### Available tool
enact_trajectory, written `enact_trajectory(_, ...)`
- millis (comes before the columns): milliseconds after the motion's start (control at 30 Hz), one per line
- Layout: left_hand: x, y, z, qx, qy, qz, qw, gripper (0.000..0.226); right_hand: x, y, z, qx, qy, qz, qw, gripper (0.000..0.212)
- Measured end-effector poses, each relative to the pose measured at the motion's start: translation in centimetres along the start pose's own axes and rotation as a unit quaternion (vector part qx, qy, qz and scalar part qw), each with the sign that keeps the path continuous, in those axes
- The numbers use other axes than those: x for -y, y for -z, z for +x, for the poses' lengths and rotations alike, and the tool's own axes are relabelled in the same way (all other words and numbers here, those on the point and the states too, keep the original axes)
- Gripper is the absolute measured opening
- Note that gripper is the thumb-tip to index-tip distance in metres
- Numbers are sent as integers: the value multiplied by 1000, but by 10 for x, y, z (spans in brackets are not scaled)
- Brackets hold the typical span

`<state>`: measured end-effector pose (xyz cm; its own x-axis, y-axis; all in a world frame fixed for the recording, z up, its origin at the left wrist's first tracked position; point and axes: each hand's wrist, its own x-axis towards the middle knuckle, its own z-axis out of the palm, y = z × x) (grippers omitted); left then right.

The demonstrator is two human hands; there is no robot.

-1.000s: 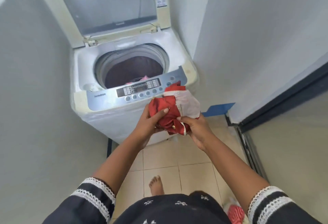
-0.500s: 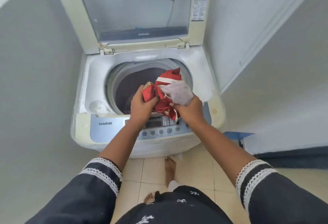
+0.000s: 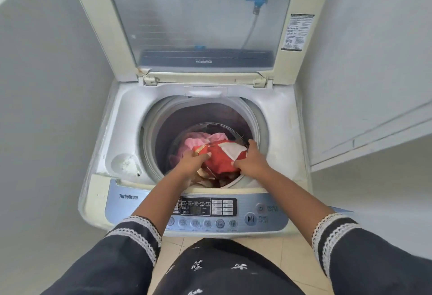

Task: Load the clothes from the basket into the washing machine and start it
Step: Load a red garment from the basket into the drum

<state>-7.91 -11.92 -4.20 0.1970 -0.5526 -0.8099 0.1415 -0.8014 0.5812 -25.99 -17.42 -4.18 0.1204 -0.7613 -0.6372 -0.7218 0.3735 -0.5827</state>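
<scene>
A white top-loading washing machine (image 3: 278,131) stands in front of me with its lid (image 3: 201,23) raised. Both of my hands reach down into the drum. My left hand (image 3: 191,162) and my right hand (image 3: 251,162) each grip a bunched red and white garment (image 3: 222,156), holding it just inside the drum's front part. Under it lie a pink garment (image 3: 198,141) and dark clothes. The basket is out of view.
The control panel (image 3: 210,210) with a start/pause button (image 3: 250,219) runs along the machine's front edge, under my forearms. Grey walls close in on the left and right. A detergent recess (image 3: 125,164) sits left of the drum. Beige floor tiles show below.
I have stepped closer to the machine. Both hands have carried the red and white garment from above the drum's rim down into the drum.
</scene>
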Motion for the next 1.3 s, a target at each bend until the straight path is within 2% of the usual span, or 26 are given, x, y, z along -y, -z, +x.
enact_trajectory(67, 1, 3, 4, 0, -7, 4, 1000, 54, 0, -1, 4, 3, -8, 20, 1000, 99)
enact_trajectory(133, 0, 5, 4, -14, -19, 4, 1000, 54, 0, -1, 5, -5, -7, 26, 1000, 88)
enact_trajectory(267, -2, 5, -2, -7, -28, 21, 999, 35, 0, 1, -2, -22, 3, 74, 997, 75)
enact_trajectory(367, -6, 2, -14, 14, -62, 31, 997, 23, 0, 5, -16, -56, 34, 136, 989, 56)
enact_trajectory(533, -1, -3, -31, 58, -117, 49, 990, 42, -6, 9, -56, -136, 75, 239, 959, 32)
enact_trajectory(600, 2, -8, -43, 88, -137, 52, 985, 39, -11, 8, -77, -166, 88, 260, 947, 28)
enact_trajectory(733, 13, -19, -77, 147, -170, 26, 974, 18, -29, 3, -116, -216, 92, 289, 928, 23)
enact_trajectory(967, 55, -27, -135, 250, -236, 57, 937, 24, -75, -36, -201, -278, 76, 338, 896, 17)
enact_trajectory(1100, 100, -36, -161, 308, -216, 77, 923, 20, -117, -68, -250, -297, 52, 363, 881, 16)
enact_trajectory(1300, 188, -67, -192, 361, -153, 177, 903, 14, -192, -120, -334, -351, -19, 403, 845, 20)
